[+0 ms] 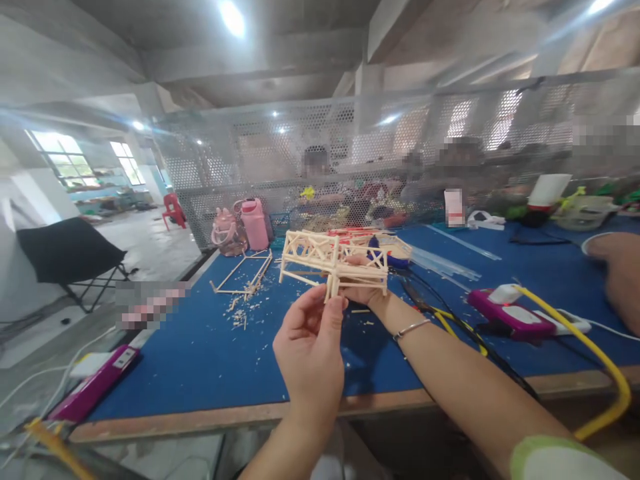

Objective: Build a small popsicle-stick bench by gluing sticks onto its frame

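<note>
A pale wooden stick truss model [320, 257] is held up above the blue table [210, 347]. My left hand [310, 347] pinches the lower end of one of its upright sticks between thumb and fingers. My right hand [365, 288], with a bracelet on the wrist, grips the model from behind and below at its right part; most of its fingers are hidden by the sticks.
A flat stick frame [245, 273] and wood scraps lie at the back left. Two pink bottles [245, 227] stand by a mesh screen. A magenta tool [510, 313] with a yellow cable lies right, another [95, 387] lies left. Another person's arm [620, 273] rests far right.
</note>
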`<move>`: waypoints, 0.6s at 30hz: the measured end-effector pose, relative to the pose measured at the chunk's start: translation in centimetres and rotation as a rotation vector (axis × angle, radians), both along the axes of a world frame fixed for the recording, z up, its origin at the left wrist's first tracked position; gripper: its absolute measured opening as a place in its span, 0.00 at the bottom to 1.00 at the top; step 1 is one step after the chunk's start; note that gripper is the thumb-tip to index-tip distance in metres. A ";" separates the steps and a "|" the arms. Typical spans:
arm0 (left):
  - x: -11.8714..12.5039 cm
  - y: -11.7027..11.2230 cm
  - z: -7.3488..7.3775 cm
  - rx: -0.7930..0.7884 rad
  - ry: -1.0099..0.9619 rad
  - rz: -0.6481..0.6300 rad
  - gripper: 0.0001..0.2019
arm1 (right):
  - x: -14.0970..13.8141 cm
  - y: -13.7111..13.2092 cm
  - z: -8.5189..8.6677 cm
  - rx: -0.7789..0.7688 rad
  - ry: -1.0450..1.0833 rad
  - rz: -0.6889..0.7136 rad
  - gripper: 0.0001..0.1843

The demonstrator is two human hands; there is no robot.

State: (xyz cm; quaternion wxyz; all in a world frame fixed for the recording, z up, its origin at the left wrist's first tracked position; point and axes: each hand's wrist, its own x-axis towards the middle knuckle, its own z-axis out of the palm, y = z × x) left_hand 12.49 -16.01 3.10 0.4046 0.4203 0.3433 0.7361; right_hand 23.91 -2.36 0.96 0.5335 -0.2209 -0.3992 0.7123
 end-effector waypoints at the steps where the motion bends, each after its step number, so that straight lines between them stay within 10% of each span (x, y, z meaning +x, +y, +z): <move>1: -0.1 -0.1 0.0 0.004 0.008 0.017 0.15 | 0.1 0.1 -0.1 0.011 0.000 0.009 0.13; 18: -3.2 2.2 -1.4 -0.022 -0.189 -0.017 0.21 | 0.2 1.4 -1.6 0.010 0.048 0.004 0.08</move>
